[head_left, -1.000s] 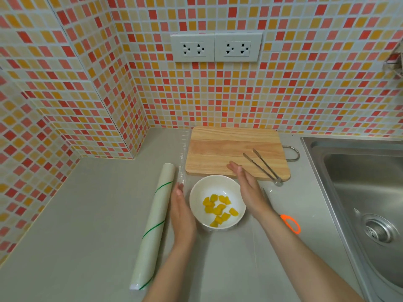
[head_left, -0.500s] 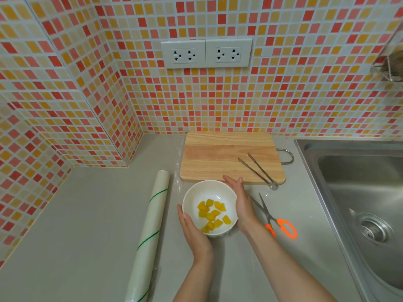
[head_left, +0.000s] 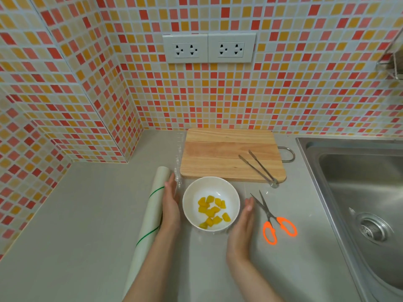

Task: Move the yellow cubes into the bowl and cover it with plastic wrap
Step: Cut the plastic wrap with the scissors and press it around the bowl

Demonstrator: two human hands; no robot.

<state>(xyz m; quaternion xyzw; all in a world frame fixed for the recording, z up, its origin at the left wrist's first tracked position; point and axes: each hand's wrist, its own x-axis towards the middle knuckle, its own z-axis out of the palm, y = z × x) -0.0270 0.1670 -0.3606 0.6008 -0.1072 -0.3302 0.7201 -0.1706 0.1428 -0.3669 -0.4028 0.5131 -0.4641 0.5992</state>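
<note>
Your left hand (head_left: 171, 203) lies flat and relaxed against the left side of the white bowl (head_left: 192, 211), fingers straight; your right hand (head_left: 244, 223) stands just beside its right side, fingers straight too, grasping nothing. The yellow cubes (head_left: 212, 211) sit inside the bowl, on the counter (head_left: 76, 214) just in front of the wooden board (head_left: 218, 153). The plastic wrap roll (head_left: 150, 221) lies left of your left hand; tongs (head_left: 259, 167) rest on the board, orange scissors (head_left: 272, 219) lie to the right

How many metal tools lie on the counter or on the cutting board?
2: the tongs lie on the cutting board, their hinge end past its near edge; the scissors lie on the counter, right of the bowl.
</note>
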